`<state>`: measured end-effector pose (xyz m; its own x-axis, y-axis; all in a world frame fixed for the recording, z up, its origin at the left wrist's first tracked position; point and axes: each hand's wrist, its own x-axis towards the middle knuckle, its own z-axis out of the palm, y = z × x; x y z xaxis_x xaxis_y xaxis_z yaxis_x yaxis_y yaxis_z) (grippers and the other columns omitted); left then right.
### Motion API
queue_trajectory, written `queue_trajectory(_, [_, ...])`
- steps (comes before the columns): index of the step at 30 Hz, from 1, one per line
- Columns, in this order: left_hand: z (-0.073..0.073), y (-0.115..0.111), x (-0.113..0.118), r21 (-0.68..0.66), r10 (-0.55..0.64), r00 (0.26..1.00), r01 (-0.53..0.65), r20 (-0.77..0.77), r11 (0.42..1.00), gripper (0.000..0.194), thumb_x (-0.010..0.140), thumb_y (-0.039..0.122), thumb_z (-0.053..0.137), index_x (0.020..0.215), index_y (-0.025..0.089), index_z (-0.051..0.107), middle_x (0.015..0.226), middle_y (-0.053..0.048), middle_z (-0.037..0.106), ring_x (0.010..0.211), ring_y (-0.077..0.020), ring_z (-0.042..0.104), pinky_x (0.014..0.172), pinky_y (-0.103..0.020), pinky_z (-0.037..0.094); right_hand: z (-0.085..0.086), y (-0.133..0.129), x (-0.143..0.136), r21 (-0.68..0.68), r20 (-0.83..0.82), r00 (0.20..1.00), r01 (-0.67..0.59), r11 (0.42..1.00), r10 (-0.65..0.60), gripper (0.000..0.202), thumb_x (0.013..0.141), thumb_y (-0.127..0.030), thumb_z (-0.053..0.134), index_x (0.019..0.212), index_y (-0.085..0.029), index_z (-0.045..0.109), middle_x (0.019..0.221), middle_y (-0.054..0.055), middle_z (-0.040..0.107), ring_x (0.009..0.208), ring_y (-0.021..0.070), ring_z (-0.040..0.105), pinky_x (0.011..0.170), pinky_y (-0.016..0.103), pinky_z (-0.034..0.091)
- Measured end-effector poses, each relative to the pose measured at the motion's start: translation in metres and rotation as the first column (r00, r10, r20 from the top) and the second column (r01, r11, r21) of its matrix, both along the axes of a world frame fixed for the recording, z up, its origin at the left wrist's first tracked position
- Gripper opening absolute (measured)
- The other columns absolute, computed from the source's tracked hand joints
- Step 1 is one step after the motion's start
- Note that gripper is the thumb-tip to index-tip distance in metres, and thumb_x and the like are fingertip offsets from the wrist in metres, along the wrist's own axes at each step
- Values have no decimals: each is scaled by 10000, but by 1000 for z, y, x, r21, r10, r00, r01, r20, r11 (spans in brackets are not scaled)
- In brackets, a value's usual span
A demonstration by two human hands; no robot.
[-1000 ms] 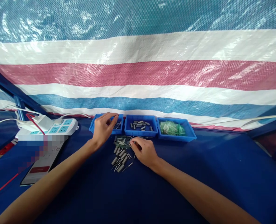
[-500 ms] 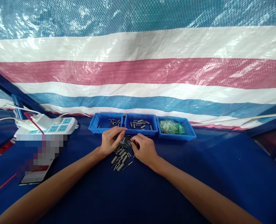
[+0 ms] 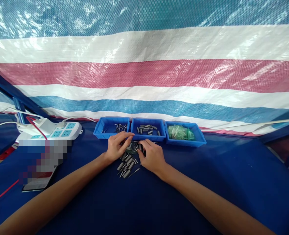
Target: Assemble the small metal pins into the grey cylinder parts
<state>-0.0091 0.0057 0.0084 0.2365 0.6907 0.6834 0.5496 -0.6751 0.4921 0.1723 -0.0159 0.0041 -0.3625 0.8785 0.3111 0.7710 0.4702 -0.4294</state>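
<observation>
A loose pile of small grey cylinders and thin metal pins [image 3: 128, 165] lies on the dark blue table in front of three blue bins. At the pile's upper left edge is my left hand [image 3: 117, 146], its thumb and fingers apart, with nothing visible between them. My right hand [image 3: 153, 156] is at the pile's upper right, fingers curled and thumb brought in among the pins; what it pinches is too small to make out. The left bin [image 3: 112, 135] holds thin pins, the middle bin [image 3: 148, 137] grey cylinders, the right bin [image 3: 186, 143] green-tinted bags.
On the left are a white power strip [image 3: 73, 133] with plugs and cables, and a phone [image 3: 38, 184] partly blurred out. A red cable [image 3: 5, 192] runs along the left side. Striped plastic sheeting [image 3: 144, 75] hangs behind the bins.
My right thumb and fingers have shifted slightly at the pile's upper edge. My left hand keeps nearly the same pose; the whole view has moved a little.
</observation>
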Motion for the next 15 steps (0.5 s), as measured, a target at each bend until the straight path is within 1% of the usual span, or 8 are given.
queue_trajectory(4, [1,0,0,-8,9,1000,-9,-14,1000,173,890,205,522,963,148,668,729,-28,639,596,-98,549,582,-213,434,1,0,0,7,0,1000,7,1000,-7,215,792,-213,523,979,-173,621,884,51,625,744,180,569,617,280,387])
queue_trajectory(9, [1,0,1,1,15,1000,-15,-27,1000,175,891,206,522,968,152,669,711,-23,629,588,-96,536,576,-216,427,2,1,0,-7,16,1000,12,1000,-12,284,730,-152,528,995,-177,629,885,49,623,762,185,571,632,281,393])
queue_trajectory(15, [-1,1,1,4,21,999,-21,-31,1000,177,893,214,521,967,158,671,697,-19,624,581,-93,532,565,-214,422,2,0,0,-22,30,999,15,1000,-14,246,757,-178,529,983,-183,626,904,47,627,761,182,570,628,280,388])
